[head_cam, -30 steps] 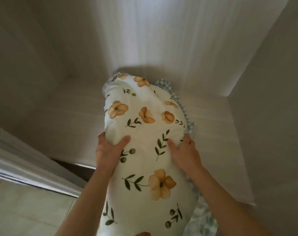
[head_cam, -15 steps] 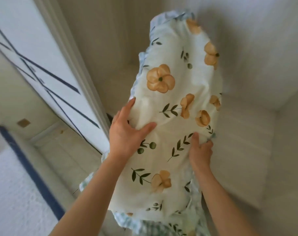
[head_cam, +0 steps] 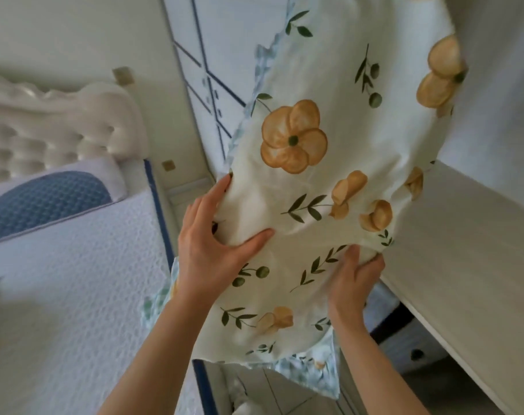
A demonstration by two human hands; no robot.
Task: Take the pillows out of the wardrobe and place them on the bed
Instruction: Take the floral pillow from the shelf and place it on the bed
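I hold a cream pillow [head_cam: 329, 181] printed with orange flowers and green leaves, trimmed with a pale checked frill, up in the air in front of me. My left hand [head_cam: 213, 244] grips its left side, thumb pressed into the fabric. My right hand [head_cam: 353, 280] clutches its lower right edge. The pillow hangs between the bed [head_cam: 75, 280] on the left and the wardrobe shelf [head_cam: 464, 244] on the right, and it hides part of the wardrobe's inside.
A white and blue pillow [head_cam: 48, 199] lies at the head of the bed by the tufted headboard [head_cam: 51, 130]. A white wardrobe door with blue lines [head_cam: 213, 70] stands behind. A narrow strip of floor [head_cam: 269, 390] runs between bed and wardrobe.
The pillow has come off the wardrobe shelf and swung left and upward. My view has turned left, so the bed and headboard now show.
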